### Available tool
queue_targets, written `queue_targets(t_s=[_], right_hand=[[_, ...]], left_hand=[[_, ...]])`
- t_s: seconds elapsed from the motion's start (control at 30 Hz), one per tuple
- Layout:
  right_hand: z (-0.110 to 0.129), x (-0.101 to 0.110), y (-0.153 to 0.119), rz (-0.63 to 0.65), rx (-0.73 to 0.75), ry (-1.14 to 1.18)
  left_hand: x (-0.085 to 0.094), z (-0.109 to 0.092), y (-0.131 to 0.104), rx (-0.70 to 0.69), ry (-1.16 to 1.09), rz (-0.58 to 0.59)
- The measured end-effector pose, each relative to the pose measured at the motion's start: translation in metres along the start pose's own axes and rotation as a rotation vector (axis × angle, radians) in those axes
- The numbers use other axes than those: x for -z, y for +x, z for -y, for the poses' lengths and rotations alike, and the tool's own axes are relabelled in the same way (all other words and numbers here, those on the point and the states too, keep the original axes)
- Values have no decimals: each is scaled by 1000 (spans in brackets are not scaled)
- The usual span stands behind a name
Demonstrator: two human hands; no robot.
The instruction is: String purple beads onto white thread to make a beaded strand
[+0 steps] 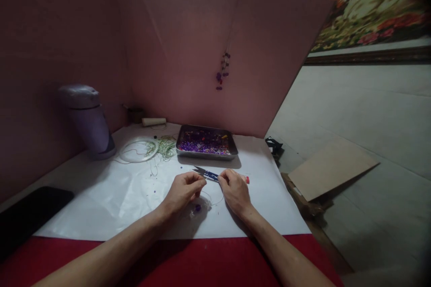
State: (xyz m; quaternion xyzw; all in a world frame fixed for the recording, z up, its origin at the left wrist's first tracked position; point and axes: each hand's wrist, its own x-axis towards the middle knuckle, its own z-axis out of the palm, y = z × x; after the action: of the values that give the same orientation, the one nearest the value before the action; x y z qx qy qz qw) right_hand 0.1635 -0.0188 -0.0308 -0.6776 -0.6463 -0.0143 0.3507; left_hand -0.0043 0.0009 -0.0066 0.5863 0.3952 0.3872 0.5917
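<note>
My left hand [184, 191] is closed in a pinch just above the white sheet, at the end of a thin pale thread [220, 201]. The thread curves across to my right hand [235, 191], which also pinches it, though the fingertips partly hide the grip. Thread snips [206, 173] with dark blades lie just beyond the hands, their rear end covered by the right hand. A red-ended object [248, 180] shows past the right knuckles. Between my wrists lies a purple bead [198, 208] with clear material around it.
A metal tray [207, 157] of purple and mixed beads stands behind the hands. Left of it are green threads [166, 148], a clear ring [138, 160] and a purple bottle [90, 125]. A bead strand [222, 71] hangs on the pink panel. A black object [35, 215] lies front left.
</note>
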Motion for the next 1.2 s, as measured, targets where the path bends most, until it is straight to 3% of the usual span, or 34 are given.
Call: queue_targets(t_s=[0.27, 0.43, 0.7, 1.0, 1.2], right_hand=[[0, 0, 1, -60, -14, 138], [16, 10, -4, -94, 52, 425], [44, 13, -27, 154, -196, 954], [41, 16, -29, 129, -162, 765], [46, 20, -31, 26, -5, 650]], left_hand=[[0, 0, 0, 19, -20, -21], [1, -1, -2, 26, -56, -113], [2, 1, -4, 44, -168, -20], [0, 2, -3, 35, -279, 33], [-2, 0, -5, 114, -318, 8]])
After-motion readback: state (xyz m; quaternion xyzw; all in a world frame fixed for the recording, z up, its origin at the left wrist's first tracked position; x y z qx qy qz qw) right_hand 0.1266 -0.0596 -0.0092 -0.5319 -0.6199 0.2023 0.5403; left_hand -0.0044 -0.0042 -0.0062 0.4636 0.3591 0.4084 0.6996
